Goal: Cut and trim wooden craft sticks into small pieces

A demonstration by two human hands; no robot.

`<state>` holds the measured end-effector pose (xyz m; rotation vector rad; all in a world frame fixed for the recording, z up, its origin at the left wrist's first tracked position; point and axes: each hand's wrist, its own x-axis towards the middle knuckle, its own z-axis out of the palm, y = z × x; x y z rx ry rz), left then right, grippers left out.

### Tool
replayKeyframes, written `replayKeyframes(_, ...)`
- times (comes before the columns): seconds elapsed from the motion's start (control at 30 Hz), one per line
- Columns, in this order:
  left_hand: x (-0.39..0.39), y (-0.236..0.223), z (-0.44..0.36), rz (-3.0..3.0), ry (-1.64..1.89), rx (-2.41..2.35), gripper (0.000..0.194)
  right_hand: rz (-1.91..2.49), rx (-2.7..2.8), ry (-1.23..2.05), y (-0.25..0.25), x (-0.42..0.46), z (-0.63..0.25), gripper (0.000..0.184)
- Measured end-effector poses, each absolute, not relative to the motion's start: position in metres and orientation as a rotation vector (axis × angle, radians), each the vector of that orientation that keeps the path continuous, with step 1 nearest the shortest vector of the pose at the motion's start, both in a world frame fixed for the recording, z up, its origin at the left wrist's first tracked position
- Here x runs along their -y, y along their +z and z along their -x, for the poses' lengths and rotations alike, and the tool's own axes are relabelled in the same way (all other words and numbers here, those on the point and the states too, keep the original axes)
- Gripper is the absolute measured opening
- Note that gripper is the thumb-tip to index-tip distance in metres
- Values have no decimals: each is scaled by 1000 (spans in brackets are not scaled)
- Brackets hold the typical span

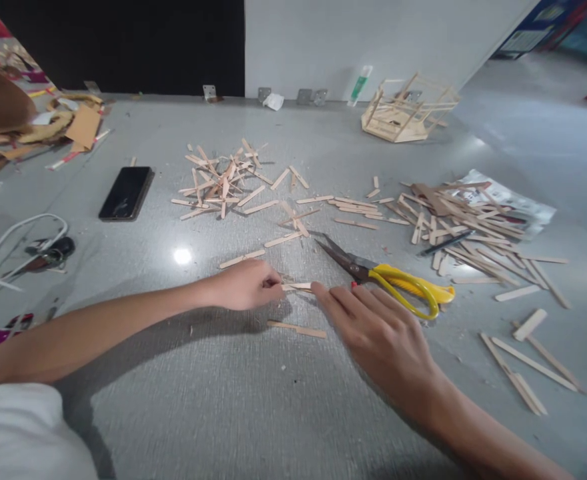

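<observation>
My left hand (246, 285) is closed, its thumb and curled index finger pinching one end of a short wooden craft stick (299, 286). At that stick's other end, the index fingertip of my right hand (378, 327) meets the wood; the thumb is hidden beneath, and the other fingers reach forward over the table. Yellow-handled scissors (408, 287) lie just beyond my right hand, blades pointing away to the left. On the near side of both hands rests a notched, joined pair of craft sticks (296, 329).
Loose sticks form a left pile (226, 180) and a right pile (473, 227), the latter with a dark pen (445, 243). A stick frame model (398, 127) and a glue tube (360, 86) stand at the back. A phone (127, 193) and a cable (33, 219) lie left.
</observation>
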<state>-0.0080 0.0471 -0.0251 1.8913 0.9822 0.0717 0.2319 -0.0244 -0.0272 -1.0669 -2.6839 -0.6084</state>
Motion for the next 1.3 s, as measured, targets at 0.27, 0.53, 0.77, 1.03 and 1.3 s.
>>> replayKeyframes(0.27,-52,-24,10,-1837,42,-892,40,1054,2692,-583,-32,22,-231,33)
replayKeyframes(0.53,-51,-27,11,-1881,60,-890,41,1095,2689,-720,-33,25,-226,33)
replayKeyframes(0.77,-46,-29,9,-1972,84,-940,41,1139,2691,-668,-36,32,-223,39)
replayKeyframes(1.03,-41,-34,8,-2036,149,-941,39,1222,2710,-510,-37,33,-224,49)
replayKeyframes(1.3,-38,-35,7,-2061,172,-958,40,1189,2698,-459,-29,29,-227,44)
